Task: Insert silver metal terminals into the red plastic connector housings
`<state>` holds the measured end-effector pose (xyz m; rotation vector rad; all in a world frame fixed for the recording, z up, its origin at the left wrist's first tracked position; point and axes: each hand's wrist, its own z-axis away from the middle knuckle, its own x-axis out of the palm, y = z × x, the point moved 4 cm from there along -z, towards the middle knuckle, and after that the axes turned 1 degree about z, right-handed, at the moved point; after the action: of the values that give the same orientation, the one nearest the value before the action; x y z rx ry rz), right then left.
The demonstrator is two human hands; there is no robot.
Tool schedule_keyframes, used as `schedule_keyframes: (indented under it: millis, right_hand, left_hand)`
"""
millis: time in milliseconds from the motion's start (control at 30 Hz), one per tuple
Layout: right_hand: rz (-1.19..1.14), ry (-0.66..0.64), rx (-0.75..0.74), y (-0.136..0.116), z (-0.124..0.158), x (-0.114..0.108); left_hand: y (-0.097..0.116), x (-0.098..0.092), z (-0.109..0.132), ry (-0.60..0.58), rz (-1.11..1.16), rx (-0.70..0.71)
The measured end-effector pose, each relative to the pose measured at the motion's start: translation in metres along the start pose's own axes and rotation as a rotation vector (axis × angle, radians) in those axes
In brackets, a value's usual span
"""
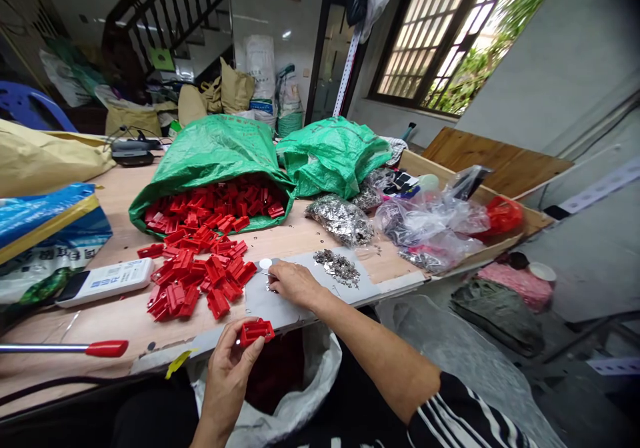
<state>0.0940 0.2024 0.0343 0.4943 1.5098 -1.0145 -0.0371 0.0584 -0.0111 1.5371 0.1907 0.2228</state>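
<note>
Held between the thumb and fingers of my left hand (231, 361) is a red plastic part (256, 331), just off the table's front edge. My right hand (295, 283) rests low over the grey sheet (295, 311), its fingertips pinched beside a few small metal bits; whatever lies between them is too small to name. To the right of that hand is a small heap of metal pieces (337, 268). A pile of red parts (195, 275) spills from an open green sack (215, 148) on the left. Below my hands hangs an open white sack (320, 381).
A second green sack (333, 158) and a clear bag of metal pieces (341, 220) stand behind the sheet. At the left are a white box (113, 280) and a red-handled rod (107, 349). A wooden tray (533, 225) with plastic bags is at the right.
</note>
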Motion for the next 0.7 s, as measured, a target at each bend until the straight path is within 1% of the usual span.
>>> schedule_keyframes:
  millis: [167,300,400,467,533,567,633,700]
  right_hand:
    - [-0.064,0.067,0.002,0.004,0.007,-0.007]
    - [-0.140,0.118,0.019,0.009,0.015,-0.013]
    - [-0.208,0.146,0.018,0.013,0.024,-0.015]
    - [-0.328,0.177,0.036,0.016,0.031,-0.015]
    - [-0.525,0.186,0.058,0.017,0.039,-0.013]
    - [-0.638,0.168,0.061,0.016,0.043,-0.011]
    - [-0.837,0.093,0.041,0.011,0.052,-0.004]
    - [-0.955,0.031,0.013,0.003,0.060,0.001]
  left_hand:
    - [0.005,0.005,-0.002,-0.021,0.080,-0.026]
    - [0.013,0.009,-0.004,-0.012,0.086,0.020]
    - [0.016,0.011,-0.005,-0.012,0.064,0.054]
    - [0.015,0.011,-0.005,-0.007,0.036,0.081]
    - [0.015,0.010,-0.005,-0.007,-0.004,0.108]
    - [0.015,0.010,-0.004,-0.010,-0.030,0.124]
    - [0.017,0.011,-0.003,-0.010,-0.096,0.164]
    - [0.020,0.013,-0.002,-0.005,-0.160,0.211]
